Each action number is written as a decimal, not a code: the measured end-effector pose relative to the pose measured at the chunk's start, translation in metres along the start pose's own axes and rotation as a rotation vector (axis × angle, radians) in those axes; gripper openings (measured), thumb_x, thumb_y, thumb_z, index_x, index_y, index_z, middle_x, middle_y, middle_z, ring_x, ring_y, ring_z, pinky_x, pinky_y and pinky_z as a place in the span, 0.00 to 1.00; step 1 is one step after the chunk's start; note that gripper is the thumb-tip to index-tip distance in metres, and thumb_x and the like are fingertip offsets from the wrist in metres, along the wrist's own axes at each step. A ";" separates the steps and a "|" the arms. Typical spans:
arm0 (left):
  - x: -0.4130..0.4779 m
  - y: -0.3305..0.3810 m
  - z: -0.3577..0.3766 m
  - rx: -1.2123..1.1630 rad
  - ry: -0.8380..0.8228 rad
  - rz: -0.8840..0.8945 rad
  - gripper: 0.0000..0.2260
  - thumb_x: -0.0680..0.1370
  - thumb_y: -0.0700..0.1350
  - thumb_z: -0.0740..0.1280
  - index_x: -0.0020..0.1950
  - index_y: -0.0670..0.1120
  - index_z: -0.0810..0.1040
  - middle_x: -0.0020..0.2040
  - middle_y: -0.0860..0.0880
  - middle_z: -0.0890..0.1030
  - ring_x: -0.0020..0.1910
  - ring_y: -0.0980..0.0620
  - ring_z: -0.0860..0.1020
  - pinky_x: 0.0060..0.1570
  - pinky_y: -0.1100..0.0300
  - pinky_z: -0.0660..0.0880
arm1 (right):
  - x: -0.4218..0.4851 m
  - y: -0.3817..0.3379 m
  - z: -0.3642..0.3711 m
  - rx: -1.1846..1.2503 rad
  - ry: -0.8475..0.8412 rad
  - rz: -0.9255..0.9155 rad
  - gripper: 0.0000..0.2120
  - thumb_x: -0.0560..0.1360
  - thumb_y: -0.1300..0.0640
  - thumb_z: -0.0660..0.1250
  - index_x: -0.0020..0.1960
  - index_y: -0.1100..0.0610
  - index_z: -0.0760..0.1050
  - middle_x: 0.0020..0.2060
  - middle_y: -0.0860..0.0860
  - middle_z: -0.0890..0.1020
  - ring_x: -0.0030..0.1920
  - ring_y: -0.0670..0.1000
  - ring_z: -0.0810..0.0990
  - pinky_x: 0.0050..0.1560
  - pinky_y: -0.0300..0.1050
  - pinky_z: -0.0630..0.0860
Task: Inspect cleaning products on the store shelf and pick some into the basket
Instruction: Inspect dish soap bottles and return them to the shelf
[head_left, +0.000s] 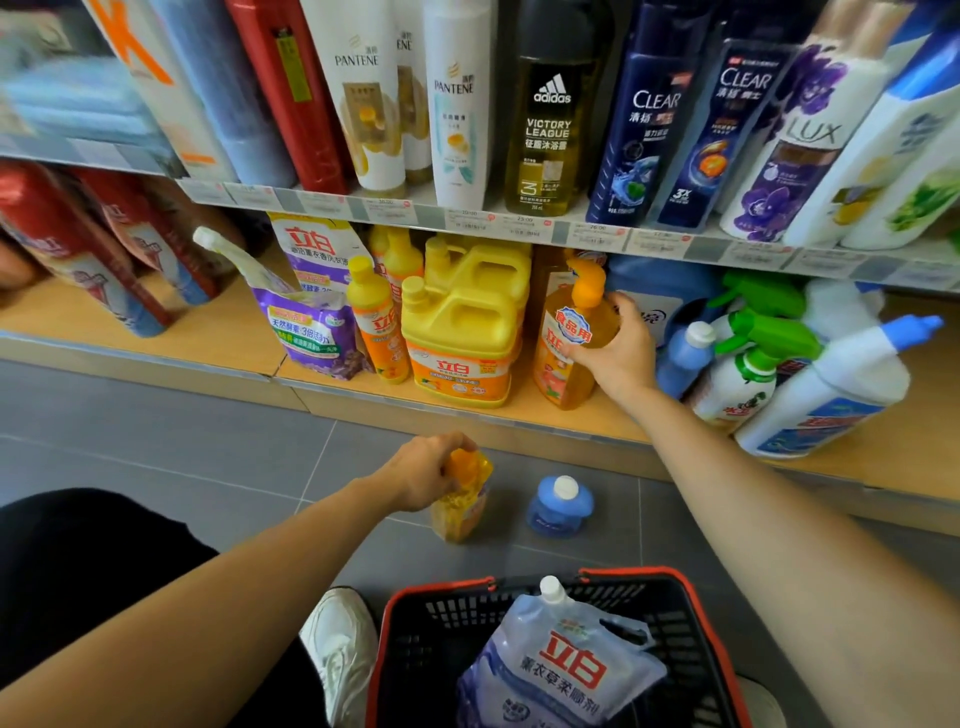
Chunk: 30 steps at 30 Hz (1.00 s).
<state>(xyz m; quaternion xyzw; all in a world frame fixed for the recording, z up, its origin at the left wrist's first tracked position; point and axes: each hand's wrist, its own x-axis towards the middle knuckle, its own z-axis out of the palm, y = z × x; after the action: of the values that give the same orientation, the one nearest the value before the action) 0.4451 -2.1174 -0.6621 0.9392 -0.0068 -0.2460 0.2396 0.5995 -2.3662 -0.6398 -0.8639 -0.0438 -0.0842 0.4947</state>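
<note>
The orange pump bottle is being hemmed in between the yellow jugs and the spray bottles. The floor before the shelf is being broken up by a yellow bottle and a blue bottle, while half the basket is being taken up by a pouch.

Grips with the right hand the shoulder of an amber pump-topped plastic bottle standing upright on the wooden bottom shelf, just beside yellow handled plastic jugs. Holds with the left hand the orange top of a small yellow-orange plastic bottle down at the grey tiled floor, near a squat blue white-capped bottle. Nearest, a red-rimmed black plastic basket with a pale blue spouted refill pouch inside.
</note>
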 end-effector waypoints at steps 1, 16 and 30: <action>0.000 -0.001 0.000 0.028 -0.008 -0.003 0.25 0.78 0.42 0.72 0.74 0.52 0.69 0.63 0.44 0.78 0.60 0.44 0.77 0.57 0.53 0.76 | -0.003 -0.001 -0.003 0.007 -0.009 -0.025 0.34 0.64 0.53 0.82 0.66 0.49 0.72 0.59 0.47 0.81 0.60 0.50 0.79 0.60 0.51 0.77; -0.035 0.079 -0.059 -0.326 0.323 0.234 0.19 0.78 0.53 0.72 0.67 0.48 0.78 0.54 0.50 0.84 0.52 0.53 0.81 0.56 0.50 0.80 | -0.072 -0.081 -0.126 -0.225 -0.282 -0.202 0.43 0.62 0.47 0.83 0.73 0.47 0.69 0.64 0.47 0.79 0.63 0.48 0.78 0.62 0.53 0.78; -0.121 0.143 -0.075 -0.550 0.058 0.742 0.16 0.77 0.36 0.72 0.65 0.45 0.78 0.59 0.51 0.82 0.59 0.55 0.80 0.55 0.60 0.79 | -0.172 -0.088 -0.141 0.089 -0.520 -0.131 0.43 0.60 0.59 0.85 0.71 0.50 0.73 0.62 0.43 0.82 0.62 0.43 0.80 0.61 0.43 0.78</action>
<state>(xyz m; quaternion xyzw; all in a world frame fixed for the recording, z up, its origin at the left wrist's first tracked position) 0.3891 -2.1947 -0.4842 0.7813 -0.2701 -0.1101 0.5519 0.4026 -2.4421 -0.5272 -0.8291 -0.2289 0.1105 0.4980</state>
